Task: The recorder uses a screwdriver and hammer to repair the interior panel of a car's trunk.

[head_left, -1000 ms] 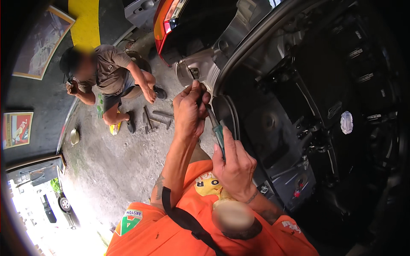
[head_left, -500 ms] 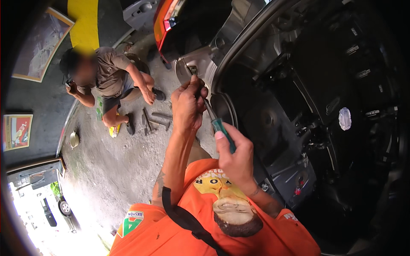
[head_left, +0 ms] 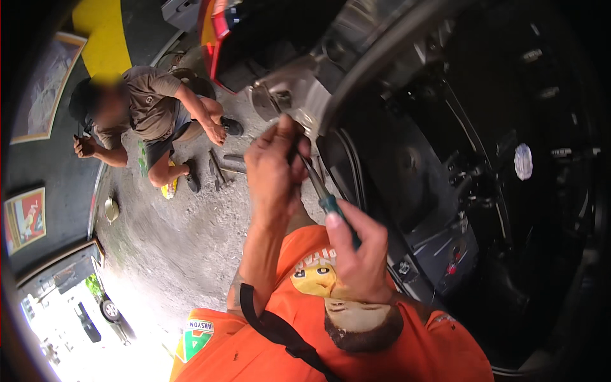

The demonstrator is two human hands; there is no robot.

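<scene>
My right hand (head_left: 361, 254) is closed round the green handle of a screwdriver (head_left: 330, 205), with its shaft pointing up and left toward my other hand. My left hand (head_left: 272, 167) is closed, its thumb and fingers pinched together at the far end of the shaft. Whatever sits between those fingertips is hidden and blurred. Just beyond them is a bare silver-grey metal part (head_left: 296, 92) of a vehicle body, with a rounded recess and a dark opening in it.
A red vehicle light (head_left: 217, 32) is at the top. The dark, stripped vehicle interior (head_left: 420, 165) fills the right side. To the left a person (head_left: 156, 108) crouches on the concrete floor (head_left: 172, 248), near hammers (head_left: 217, 169) and a pale bowl (head_left: 111, 210). Framed pictures (head_left: 25, 219) hang on the wall.
The view has shifted a little. Both hands stay together at the screwdriver, now slightly lower, and the fingertips of my left hand are further from the recess. The crouching person's raised hand has lowered.
</scene>
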